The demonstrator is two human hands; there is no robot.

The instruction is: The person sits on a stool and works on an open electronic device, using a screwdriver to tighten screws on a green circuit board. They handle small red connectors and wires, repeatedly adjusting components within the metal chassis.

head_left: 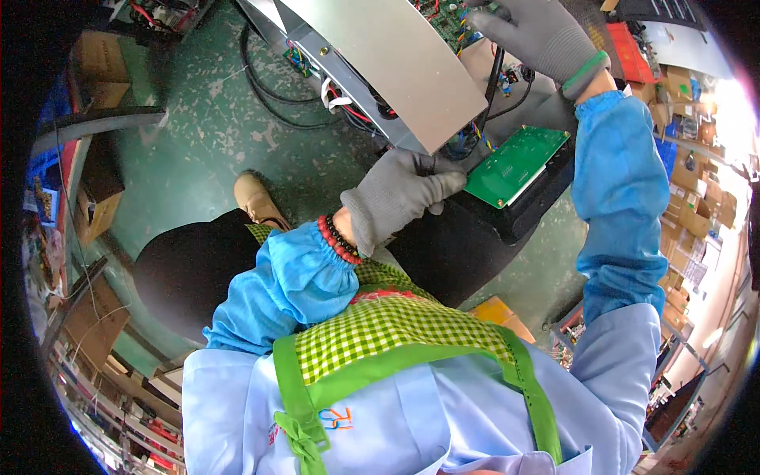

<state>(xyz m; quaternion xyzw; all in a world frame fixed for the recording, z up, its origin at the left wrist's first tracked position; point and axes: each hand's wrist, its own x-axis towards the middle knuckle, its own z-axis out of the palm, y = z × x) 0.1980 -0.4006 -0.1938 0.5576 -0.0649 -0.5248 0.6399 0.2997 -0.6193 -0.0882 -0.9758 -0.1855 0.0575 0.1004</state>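
Observation:
A metal housing with a large plain silver panel [388, 63] stands tilted before me. My left hand [404, 194], in a grey knit glove, is at the panel's lower corner with its fingers curled together. What lies inside them is hidden. Right of it, a green circuit board [518, 166] rests on a black surface. My right hand [538, 36], in a grey glove with a green cuff, reaches to the top edge over the open housing. Its fingers are bent together beside a black cable [495, 75]; whether they grip it is hard to see. Behind them a populated circuit board [445, 20] shows inside the housing.
Black cables [269, 95] loop onto the green floor [198, 150] left of the housing. White and red wires hang from its side. Cardboard boxes [99, 67] and shelving stand at the left; more boxes [685, 214] and a red bin [631, 51] are at the right.

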